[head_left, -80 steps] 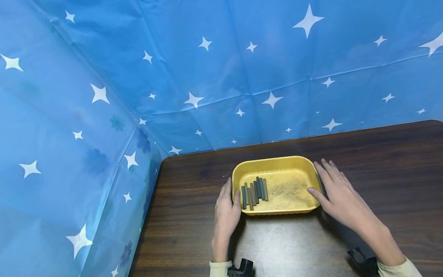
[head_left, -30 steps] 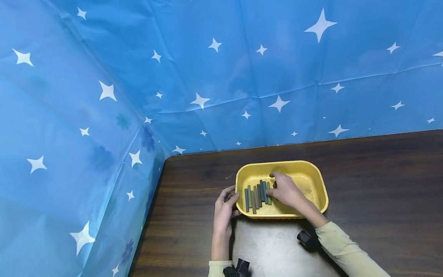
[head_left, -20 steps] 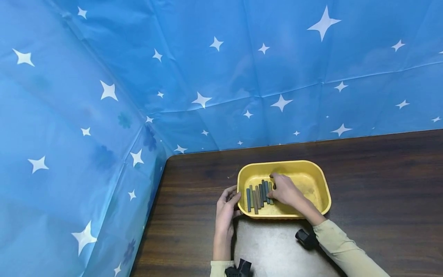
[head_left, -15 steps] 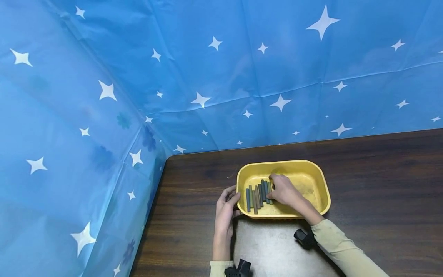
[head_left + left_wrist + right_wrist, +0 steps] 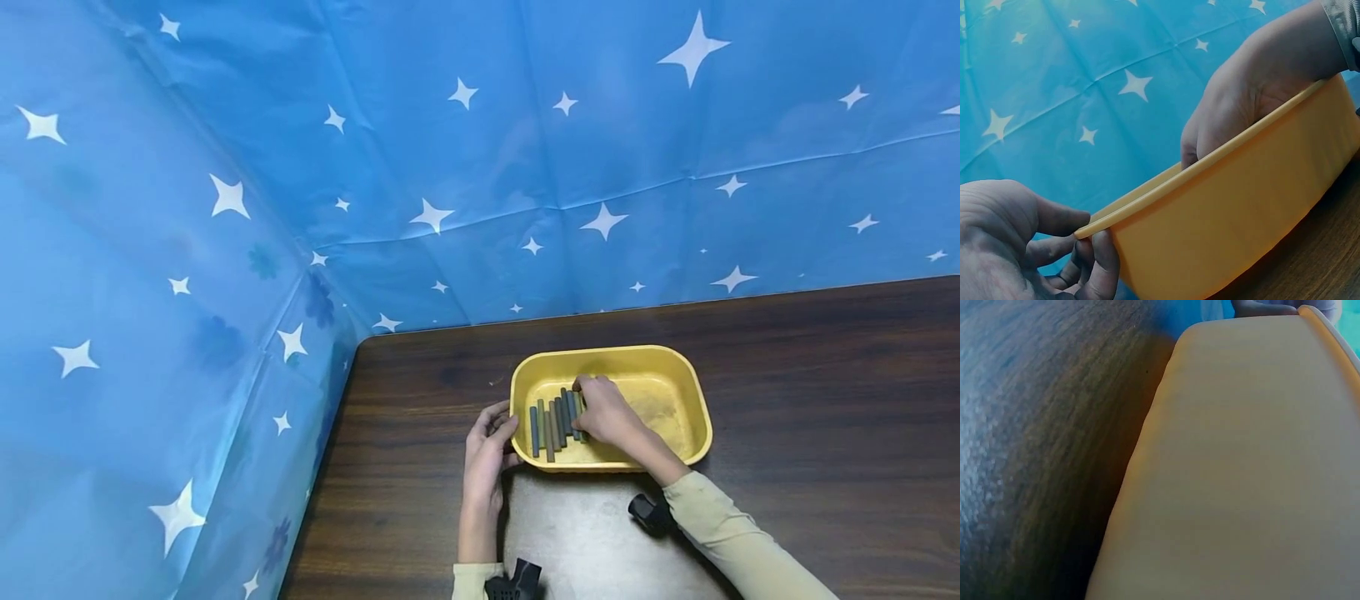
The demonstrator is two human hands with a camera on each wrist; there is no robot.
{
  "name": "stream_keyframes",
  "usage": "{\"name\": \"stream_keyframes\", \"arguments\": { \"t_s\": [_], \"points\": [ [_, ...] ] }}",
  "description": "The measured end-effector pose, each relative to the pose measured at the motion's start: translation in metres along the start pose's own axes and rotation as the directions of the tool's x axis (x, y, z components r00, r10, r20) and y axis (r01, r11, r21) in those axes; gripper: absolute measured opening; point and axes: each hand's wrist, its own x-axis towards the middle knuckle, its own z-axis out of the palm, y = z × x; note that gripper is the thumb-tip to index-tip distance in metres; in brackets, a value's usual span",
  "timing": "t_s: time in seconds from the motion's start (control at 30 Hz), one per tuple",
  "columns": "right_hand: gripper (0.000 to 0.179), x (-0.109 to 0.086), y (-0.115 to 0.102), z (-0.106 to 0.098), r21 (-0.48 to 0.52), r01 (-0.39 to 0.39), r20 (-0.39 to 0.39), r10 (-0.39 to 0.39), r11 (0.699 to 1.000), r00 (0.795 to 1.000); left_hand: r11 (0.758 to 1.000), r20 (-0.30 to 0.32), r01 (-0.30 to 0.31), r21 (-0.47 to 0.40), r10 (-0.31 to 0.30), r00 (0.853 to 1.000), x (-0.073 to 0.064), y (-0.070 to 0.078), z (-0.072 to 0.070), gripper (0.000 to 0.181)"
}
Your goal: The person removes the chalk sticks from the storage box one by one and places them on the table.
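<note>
A shallow yellow plastic tub (image 5: 678, 454) stands on the table. Toward its left side lies a row of thin chalk-like sticks (image 5: 551, 433) in dull blue, green and brown, side by side. My left hand (image 5: 485, 458) pinches the tub's left rim, thumb on top and fingers beneath, as the left wrist view shows. Inside the tub, my right hand (image 5: 611, 412) has its thumb and index finger bent at either end of the rightmost stick, partly covering it. In the left wrist view the right hand (image 5: 1235, 100) reaches down behind the tub wall, its fingertips hidden.
The dark wood-grain table (image 5: 810, 400) extends to the right. A blue star-printed sheet (image 5: 480, 167) hangs along its back and left edges. The right wrist view is mostly filled by the tub's outer wall (image 5: 1229, 469).
My right hand came off the tub's right rim and into the tub, then shifted slightly left onto the rightmost stick. My left hand stays at the left rim, its fingers now more bent.
</note>
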Motion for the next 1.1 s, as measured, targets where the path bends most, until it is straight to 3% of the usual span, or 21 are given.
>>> {"name": "stream_keyframes", "arguments": {
  "t_s": [0.6,0.83,1.1],
  "points": [
    [0.054,-0.008,0.005,-0.004,0.136,0.115,-0.075,-0.106,0.984,0.992,1.0,-0.005,0.002,-0.001,-0.002,1.0,-0.001,0.001,0.0,0.04],
    [0.047,-0.013,0.01,-0.015,0.154,0.169,-0.123,-0.151,0.974,0.981,1.0,-0.009,0.01,0.002,-0.01,1.0,0.001,0.001,0.002,0.039],
    [0.049,-0.021,0.015,-0.037,0.198,0.158,-0.119,-0.137,0.967,0.983,1.0,-0.016,0.015,0.015,-0.015,1.0,0.0,0.001,0.002,0.039]
  ]
}}
